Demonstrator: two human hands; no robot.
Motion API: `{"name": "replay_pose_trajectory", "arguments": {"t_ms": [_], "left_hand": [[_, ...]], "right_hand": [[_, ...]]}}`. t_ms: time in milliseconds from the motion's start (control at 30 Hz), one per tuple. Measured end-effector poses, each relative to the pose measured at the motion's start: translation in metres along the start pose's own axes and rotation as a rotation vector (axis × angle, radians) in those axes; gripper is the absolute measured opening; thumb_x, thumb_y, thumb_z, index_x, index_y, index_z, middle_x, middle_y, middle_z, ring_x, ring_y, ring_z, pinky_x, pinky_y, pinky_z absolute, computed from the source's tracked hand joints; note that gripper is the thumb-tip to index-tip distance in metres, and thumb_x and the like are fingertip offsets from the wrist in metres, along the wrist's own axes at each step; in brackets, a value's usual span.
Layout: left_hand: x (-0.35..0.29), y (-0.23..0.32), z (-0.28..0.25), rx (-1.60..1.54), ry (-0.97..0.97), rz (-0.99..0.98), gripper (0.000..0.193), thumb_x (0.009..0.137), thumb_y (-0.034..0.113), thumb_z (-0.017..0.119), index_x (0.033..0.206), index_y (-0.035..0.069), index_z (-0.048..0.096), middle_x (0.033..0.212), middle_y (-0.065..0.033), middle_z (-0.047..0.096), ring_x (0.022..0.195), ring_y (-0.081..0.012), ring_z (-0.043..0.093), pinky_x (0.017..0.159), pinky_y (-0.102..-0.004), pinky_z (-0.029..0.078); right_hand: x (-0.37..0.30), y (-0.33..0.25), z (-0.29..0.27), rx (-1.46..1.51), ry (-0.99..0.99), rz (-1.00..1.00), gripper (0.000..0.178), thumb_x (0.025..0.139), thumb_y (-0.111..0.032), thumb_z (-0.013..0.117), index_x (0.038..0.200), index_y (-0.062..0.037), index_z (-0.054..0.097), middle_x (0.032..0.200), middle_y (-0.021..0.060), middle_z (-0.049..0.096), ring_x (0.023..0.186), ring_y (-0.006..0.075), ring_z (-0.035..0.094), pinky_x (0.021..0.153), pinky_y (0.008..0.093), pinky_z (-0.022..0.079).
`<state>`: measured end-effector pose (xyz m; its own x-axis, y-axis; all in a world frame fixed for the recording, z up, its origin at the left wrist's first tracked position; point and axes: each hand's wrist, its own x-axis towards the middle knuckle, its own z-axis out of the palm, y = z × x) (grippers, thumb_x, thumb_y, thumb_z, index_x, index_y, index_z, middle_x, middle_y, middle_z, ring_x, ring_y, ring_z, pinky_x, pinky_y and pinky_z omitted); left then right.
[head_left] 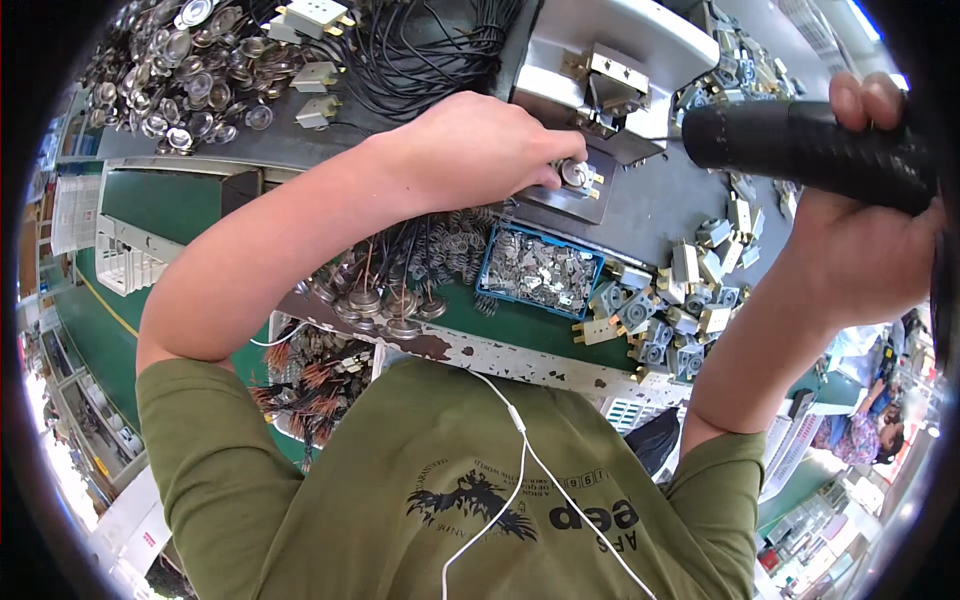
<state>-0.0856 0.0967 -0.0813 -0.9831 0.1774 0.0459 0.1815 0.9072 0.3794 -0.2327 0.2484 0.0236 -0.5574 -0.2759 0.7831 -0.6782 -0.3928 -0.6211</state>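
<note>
My left hand reaches across the bench, thumb and forefinger closed on a small part with a round metal top and brass prongs. That part rests on the dark base plate of a bench press, just below the press head. On the right, my right hand grips a thick black lever handle, its fingertips showing over the upper side. Below the base plate sits a blue tray of small metal pieces.
Round metal discs lie heaped at the far left, beside black cables. Grey-and-white blocks with brass prongs are piled at right. Springs and wired metal discs lie near the bench's worn front edge. Another person is far right.
</note>
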Motion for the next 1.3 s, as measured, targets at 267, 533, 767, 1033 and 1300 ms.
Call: {"name": "replay_pose_trajectory", "arguments": {"t_ms": [267, 533, 767, 1033, 1300], "left_hand": [[0.000, 0.005, -0.002, -0.010, -0.058, -0.035, 0.026, 0.096, 0.025, 0.065, 0.118, 0.013, 0.063, 0.081, -0.0109, 0.071, 0.083, -0.0319, 0.072, 0.067, -0.0463, 0.055], [0.001, 0.005, -0.007, -0.027, -0.114, -0.070, 0.020, 0.095, 0.020, 0.062, 0.113, 0.011, 0.061, 0.086, -0.0086, 0.073, 0.088, -0.0319, 0.072, 0.071, -0.0456, 0.057], [0.000, 0.008, -0.011, -0.020, -0.126, -0.063, 0.018, 0.094, 0.018, 0.060, 0.110, 0.009, 0.059, 0.095, -0.0060, 0.076, 0.093, -0.0312, 0.073, 0.074, -0.0456, 0.058], [-0.002, 0.007, -0.005, -0.030, -0.046, -0.033, 0.017, 0.093, 0.018, 0.062, 0.107, 0.009, 0.060, 0.090, -0.0077, 0.076, 0.089, -0.0319, 0.073, 0.071, -0.0457, 0.058], [-0.002, 0.004, -0.002, -0.006, -0.020, -0.033, 0.016, 0.094, 0.021, 0.063, 0.106, 0.010, 0.061, 0.087, -0.0093, 0.075, 0.088, -0.0316, 0.074, 0.069, -0.0451, 0.057]], "right_hand": [[-0.002, 0.002, 0.018, 0.325, 0.044, -0.008, 0.026, 0.092, -0.002, 0.074, 0.107, 0.0069, 0.056, 0.090, 0.0234, 0.070, 0.061, 0.0245, 0.067, 0.052, 0.0387, 0.058], [-0.007, 0.003, 0.022, 0.269, 0.043, 0.026, 0.028, 0.093, -0.003, 0.073, 0.109, 0.0030, 0.050, 0.093, 0.0244, 0.070, 0.062, 0.0247, 0.067, 0.052, 0.0387, 0.058], [-0.007, 0.004, 0.024, 0.250, 0.060, 0.041, 0.032, 0.093, -0.004, 0.074, 0.111, 0.0015, 0.047, 0.092, 0.0236, 0.070, 0.062, 0.0240, 0.067, 0.052, 0.0375, 0.059], [-0.017, -0.017, 0.051, 0.046, 0.193, 0.061, 0.046, 0.090, -0.006, 0.079, 0.117, -0.0020, 0.043, 0.086, 0.0193, 0.070, 0.061, 0.0235, 0.067, 0.055, 0.0376, 0.061], [-0.009, 0.003, 0.031, 0.111, -0.006, 0.092, 0.052, 0.089, -0.002, 0.077, 0.126, -0.0023, 0.040, 0.085, 0.0202, 0.071, 0.061, 0.0238, 0.068, 0.058, 0.0360, 0.061]]}}
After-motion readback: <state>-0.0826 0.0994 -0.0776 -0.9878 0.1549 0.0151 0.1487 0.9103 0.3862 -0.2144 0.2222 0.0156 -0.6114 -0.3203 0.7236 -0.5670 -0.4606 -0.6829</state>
